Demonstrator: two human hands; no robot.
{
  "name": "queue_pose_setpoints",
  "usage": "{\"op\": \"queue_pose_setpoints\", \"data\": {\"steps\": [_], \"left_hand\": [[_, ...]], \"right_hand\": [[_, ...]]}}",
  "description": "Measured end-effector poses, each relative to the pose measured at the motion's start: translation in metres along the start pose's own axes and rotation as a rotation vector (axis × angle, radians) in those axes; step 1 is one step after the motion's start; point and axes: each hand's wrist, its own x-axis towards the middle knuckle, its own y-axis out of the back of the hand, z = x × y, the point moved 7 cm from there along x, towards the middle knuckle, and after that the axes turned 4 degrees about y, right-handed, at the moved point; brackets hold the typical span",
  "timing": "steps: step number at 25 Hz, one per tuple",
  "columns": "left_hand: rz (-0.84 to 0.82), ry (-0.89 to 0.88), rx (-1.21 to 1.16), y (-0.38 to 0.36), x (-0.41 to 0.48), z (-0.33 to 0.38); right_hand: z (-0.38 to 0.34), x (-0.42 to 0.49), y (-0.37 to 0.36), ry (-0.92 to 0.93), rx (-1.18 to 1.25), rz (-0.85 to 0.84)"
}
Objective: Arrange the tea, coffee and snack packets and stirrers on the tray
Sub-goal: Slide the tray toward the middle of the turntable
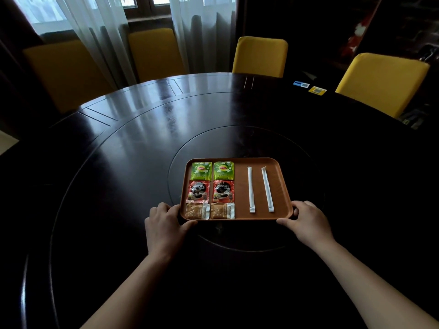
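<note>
A brown tray [281, 184] rests on the dark round table. On its left half lie two green tea packets [201, 170] [223, 170] at the far side, two red coffee packets [199, 191] [222, 191] in the middle, and two tan snack packets [197, 211] [222, 211] at the near side. Two white wrapped stirrers [250, 189] [267, 189] lie lengthwise on the right half. My left hand [165, 222] grips the tray's near left corner. At the near right corner my right hand [306, 222] holds the rim.
The table [118, 162] has an inset round centre under the tray. Several yellow chairs [260, 57] stand around the far side. Small blue [301, 84] and yellow [317, 90] cards lie at the far right. Sheer curtains hang behind.
</note>
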Motion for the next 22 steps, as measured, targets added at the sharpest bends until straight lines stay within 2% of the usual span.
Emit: {"op": "queue_pose_setpoints", "data": {"steps": [10, 22], "left_hand": [[0.006, -0.027, 0.011, -0.007, 0.053, 0.008], [-0.009, -0.083, 0.040, -0.011, 0.067, 0.008]], "right_hand": [[-0.010, 0.051, -0.007, -0.016, -0.054, 0.034], [-0.003, 0.067, -0.013, -0.032, 0.035, 0.032]]}}
